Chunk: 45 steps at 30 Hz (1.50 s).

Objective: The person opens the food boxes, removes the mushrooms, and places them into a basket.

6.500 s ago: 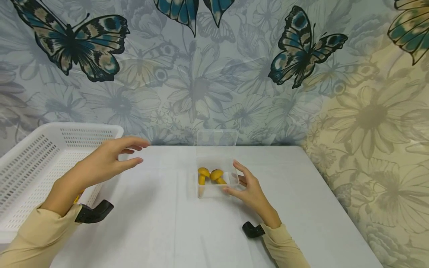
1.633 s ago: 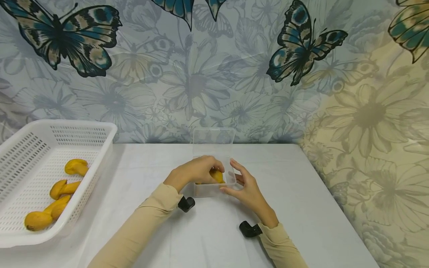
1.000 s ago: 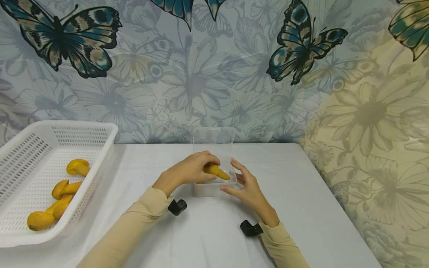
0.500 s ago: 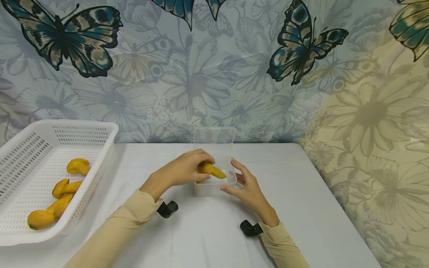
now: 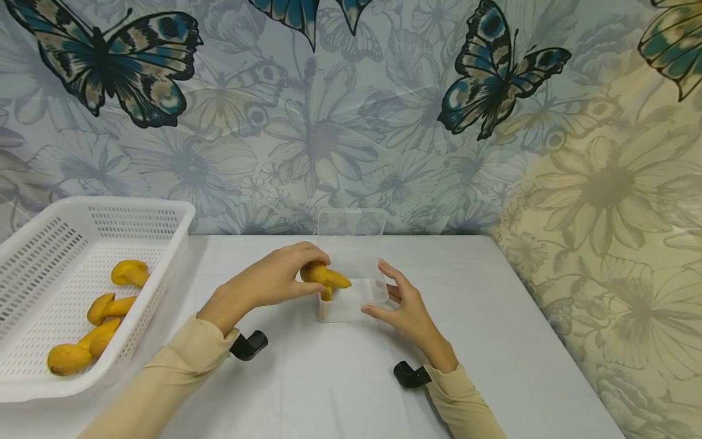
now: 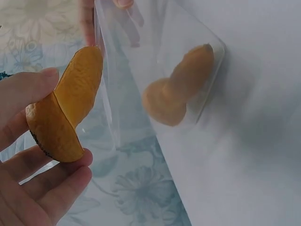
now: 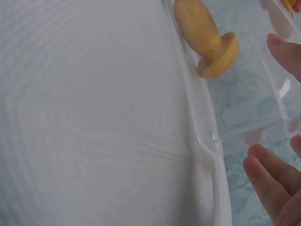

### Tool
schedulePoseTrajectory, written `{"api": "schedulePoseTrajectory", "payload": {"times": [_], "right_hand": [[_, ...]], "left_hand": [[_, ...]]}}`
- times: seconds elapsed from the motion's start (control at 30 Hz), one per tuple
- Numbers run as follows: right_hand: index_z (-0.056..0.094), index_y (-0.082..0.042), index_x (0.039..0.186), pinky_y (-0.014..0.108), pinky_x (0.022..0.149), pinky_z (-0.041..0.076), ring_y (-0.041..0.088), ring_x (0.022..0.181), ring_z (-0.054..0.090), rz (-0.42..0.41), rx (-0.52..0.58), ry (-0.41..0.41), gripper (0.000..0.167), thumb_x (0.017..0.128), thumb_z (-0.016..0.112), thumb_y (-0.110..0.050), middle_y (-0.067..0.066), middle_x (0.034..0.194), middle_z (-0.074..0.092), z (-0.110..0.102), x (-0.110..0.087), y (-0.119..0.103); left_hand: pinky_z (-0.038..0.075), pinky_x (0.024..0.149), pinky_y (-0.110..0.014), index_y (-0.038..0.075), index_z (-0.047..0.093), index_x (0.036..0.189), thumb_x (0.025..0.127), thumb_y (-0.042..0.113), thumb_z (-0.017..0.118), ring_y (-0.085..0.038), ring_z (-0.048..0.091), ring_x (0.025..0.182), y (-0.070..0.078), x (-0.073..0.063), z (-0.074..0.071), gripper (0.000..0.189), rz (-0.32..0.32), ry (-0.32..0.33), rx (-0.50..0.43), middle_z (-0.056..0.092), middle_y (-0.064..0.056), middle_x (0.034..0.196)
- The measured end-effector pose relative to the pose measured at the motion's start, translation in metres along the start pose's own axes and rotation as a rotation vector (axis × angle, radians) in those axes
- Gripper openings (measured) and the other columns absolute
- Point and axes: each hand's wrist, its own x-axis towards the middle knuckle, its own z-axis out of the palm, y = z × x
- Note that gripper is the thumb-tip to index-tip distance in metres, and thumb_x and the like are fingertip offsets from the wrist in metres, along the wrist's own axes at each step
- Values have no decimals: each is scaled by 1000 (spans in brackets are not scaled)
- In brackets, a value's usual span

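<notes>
A yellow mushroom (image 5: pixel 337 279) is held by my left hand (image 5: pixel 260 280), thumb and fingers on its cap, at the left side of a clear plastic box (image 5: pixel 356 300). In the left wrist view the held mushroom (image 6: pixel 77 94) shows its stem pointing up, away from the palm. A second mushroom (image 6: pixel 190 70) lies inside the box, seen through the wall; the head view shows only part of it below the held one. My right hand (image 5: pixel 408 314) grips the box's right end, thumb near the front corner and forefinger towards the back.
A white perforated basket (image 5: pixel 137 204) stands at the left with several yellow mushrooms (image 5: pixel 129 273) in it. The box's clear lid (image 5: pixel 351 222) stands raised at the back. Behind the white-covered table (image 5: pixel 340 378) hangs a butterfly-and-flower backdrop (image 5: pixel 323 140).
Two mushrooms lay in the box while my left hand hovered empty by the basket. My left hand then took one and has lifted it leftward. My right hand stays at the box.
</notes>
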Motion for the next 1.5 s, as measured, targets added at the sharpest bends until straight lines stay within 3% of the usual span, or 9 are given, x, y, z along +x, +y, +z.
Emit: {"api": "schedulePoseTrajectory", "payload": {"times": [0.1, 0.37, 0.77, 1.33, 1.5], "right_hand": [[36, -17, 153, 46, 108, 48, 31, 143, 41, 13, 4, -2, 93, 76, 87, -21, 6, 161, 34, 0, 0, -1], [36, -13, 153, 49, 106, 48, 42, 136, 47, -21, 14, 2, 93, 75, 87, -16, 12, 160, 35, 1, 1, 1], [35, -17, 153, 49, 107, 48, 39, 138, 46, -11, 27, 0, 93, 76, 87, -19, 9, 160, 35, 0, 0, 0], [34, -15, 154, 52, 109, 45, 40, 142, 39, 14, 41, -1, 94, 76, 87, -14, 10, 161, 32, 1, 0, 2], [35, -20, 153, 49, 109, 46, 37, 143, 40, 14, 27, 0, 92, 76, 87, -21, 6, 161, 34, 0, -1, 2]], "left_hand": [[53, 93, -32, 13, 64, 124, 89, 21, 74, -9, 58, 97, -2, -6, -5, 37, -6, 5, 7, 62, 5, 118], [53, 92, -31, 13, 64, 122, 88, 24, 76, -8, 57, 94, -7, -25, -19, 38, -22, 35, 51, 62, 8, 113], [55, 86, -33, 14, 64, 119, 86, 19, 78, -7, 57, 93, -16, -55, -35, 36, -11, 112, 140, 63, 7, 112], [56, 86, -30, 15, 65, 120, 79, 13, 84, -6, 59, 96, -19, -100, -52, 44, 58, 279, 224, 63, 4, 120], [49, 88, -13, 18, 65, 119, 77, 14, 85, -2, 56, 95, -25, -114, -56, 47, 52, 327, 257, 62, 6, 120]]}}
